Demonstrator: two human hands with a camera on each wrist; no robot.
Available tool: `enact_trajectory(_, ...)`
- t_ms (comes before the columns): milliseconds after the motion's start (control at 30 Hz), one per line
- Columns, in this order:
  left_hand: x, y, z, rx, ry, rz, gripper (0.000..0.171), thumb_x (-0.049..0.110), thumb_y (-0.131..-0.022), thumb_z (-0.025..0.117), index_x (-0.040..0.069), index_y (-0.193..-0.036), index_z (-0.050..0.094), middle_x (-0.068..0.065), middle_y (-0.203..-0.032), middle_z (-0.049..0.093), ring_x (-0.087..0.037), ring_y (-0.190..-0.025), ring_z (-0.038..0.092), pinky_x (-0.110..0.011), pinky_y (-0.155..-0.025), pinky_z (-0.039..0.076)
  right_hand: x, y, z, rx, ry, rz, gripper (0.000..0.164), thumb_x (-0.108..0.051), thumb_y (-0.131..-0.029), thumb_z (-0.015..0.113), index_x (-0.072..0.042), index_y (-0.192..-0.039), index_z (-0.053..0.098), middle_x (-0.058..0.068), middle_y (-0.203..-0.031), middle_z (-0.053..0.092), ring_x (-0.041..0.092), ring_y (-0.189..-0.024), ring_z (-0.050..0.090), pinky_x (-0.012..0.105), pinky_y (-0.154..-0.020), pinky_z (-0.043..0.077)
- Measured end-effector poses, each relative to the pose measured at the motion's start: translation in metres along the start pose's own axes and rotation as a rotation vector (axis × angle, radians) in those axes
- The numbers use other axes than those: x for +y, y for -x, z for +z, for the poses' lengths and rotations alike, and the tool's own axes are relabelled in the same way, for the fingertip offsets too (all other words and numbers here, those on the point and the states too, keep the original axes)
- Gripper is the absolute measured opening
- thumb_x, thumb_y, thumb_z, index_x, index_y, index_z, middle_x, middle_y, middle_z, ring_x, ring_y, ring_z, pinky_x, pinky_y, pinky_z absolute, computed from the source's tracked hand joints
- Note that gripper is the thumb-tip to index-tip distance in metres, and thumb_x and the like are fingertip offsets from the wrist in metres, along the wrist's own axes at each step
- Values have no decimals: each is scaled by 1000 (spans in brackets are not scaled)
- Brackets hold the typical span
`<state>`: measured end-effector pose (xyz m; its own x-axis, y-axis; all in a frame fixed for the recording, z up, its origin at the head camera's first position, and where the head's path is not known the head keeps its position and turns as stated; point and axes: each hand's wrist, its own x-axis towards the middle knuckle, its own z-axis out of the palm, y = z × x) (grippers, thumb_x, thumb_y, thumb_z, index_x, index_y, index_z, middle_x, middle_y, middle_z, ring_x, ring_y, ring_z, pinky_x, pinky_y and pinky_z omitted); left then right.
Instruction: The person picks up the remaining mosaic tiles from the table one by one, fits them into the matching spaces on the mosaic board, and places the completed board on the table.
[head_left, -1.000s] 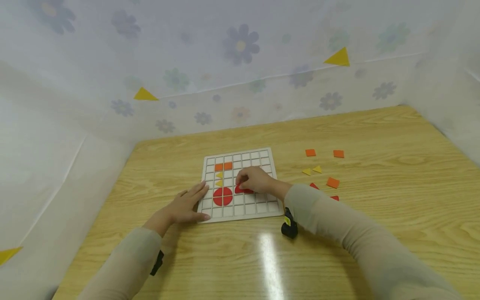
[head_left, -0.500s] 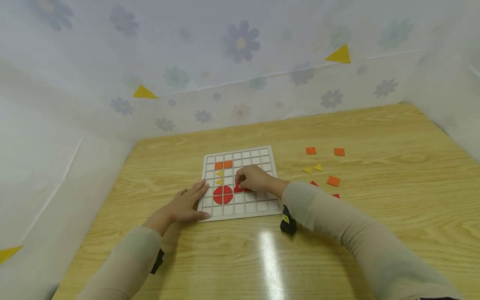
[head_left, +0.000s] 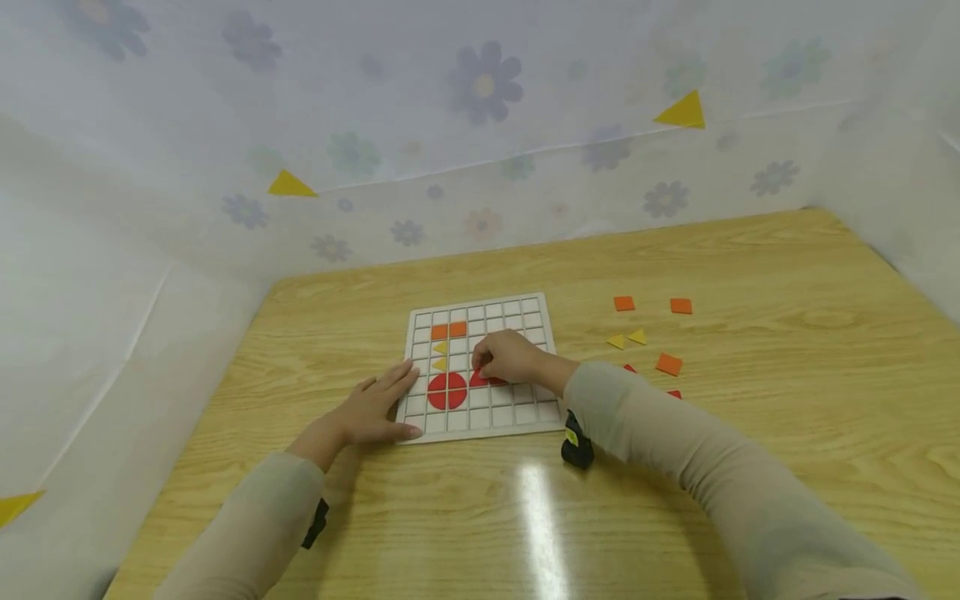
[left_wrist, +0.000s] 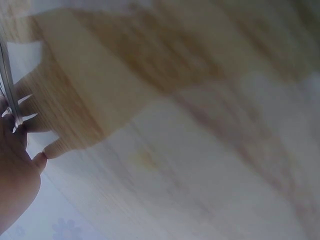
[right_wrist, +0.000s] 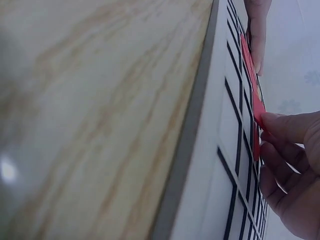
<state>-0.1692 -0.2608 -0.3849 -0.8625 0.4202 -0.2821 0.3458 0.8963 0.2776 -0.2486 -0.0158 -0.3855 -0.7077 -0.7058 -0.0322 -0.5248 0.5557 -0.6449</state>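
near the middle of the head view lies a white grid board [head_left: 480,367] on the wooden table [head_left: 750,467], and both hands work on it. the right hand [head_left: 510,357] is curled, its fingertips pinching a red quarter-circle piece [head_left: 486,380] and holding it down on a cell just to the right of the red circle [head_left: 446,391]. in the right wrist view the fingers [right_wrist: 280,135] clamp the thin edge of this red piece [right_wrist: 258,112], so it looks like they steer it into its cell. the left hand [head_left: 371,410] lies flat with straight fingers at the lower left corner of the board, holding nothing (i think it is there to keep the board from sliding while the other hand presses). the two hands are apart, one on each side of the red circle.

above the circle, in the upper left part of the board, sit two orange squares [head_left: 448,331] and under them two small yellow triangles [head_left: 439,356]. to the right of the board, well apart from it, loose pieces wait on the table: orange squares [head_left: 652,306], yellow triangles [head_left: 627,338] and some red pieces partly hidden by the right sleeve [head_left: 675,450]. the left wrist view is blurred and shows little.
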Motion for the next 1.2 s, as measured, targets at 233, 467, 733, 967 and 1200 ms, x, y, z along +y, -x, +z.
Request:
enact_trajectory(233,1,0,0,-3,-1,-9,90,58,-74,52,11,-139,13,-6,-144,5,-24,-130,3,-48,-99,7,0,0,1,4,16,2,5,-6,-77,63,-10,-80,65,-4,-76,58,10,-73,51,23,-66,42)
enact_trajectory(467,2,0,0,-11,-4,-17,90,59,-74,52,12,-140,13,-6,-144,4,-23,-130,2,-47,-100,7,-1,4,-1,18,-40,26,9,-9,-80,61,-9,-88,64,-3,-78,57,11,-74,51,25,-66,42)
enact_trajectory(733,2,0,-1,-17,-13,-24,90,59,-74,52,12,-139,13,-6,-144,4,-23,-130,4,-47,-100,7,-1,12,-7,42,-116,36,15,-11,-83,57,-5,-95,61,-1,-85,59,12,-80,52,27,-71,43)
enact_trajectory(967,3,-1,-2,-17,-7,-21,90,58,-74,53,12,-139,13,-5,-144,4,-23,-130,4,-47,-100,7,3,19,-16,65,-180,13,14,-9,-82,56,-2,-94,60,-1,-83,60,12,-77,54,27,-69,44)
enact_trajectory(1200,3,-2,-2,-16,-3,-24,90,58,-73,54,12,-140,13,-5,-144,5,-23,-130,4,-47,-100,7,10,28,-26,83,-184,9,15,-10,-82,57,-2,-95,61,0,-82,60,13,-76,54,27,-67,44)
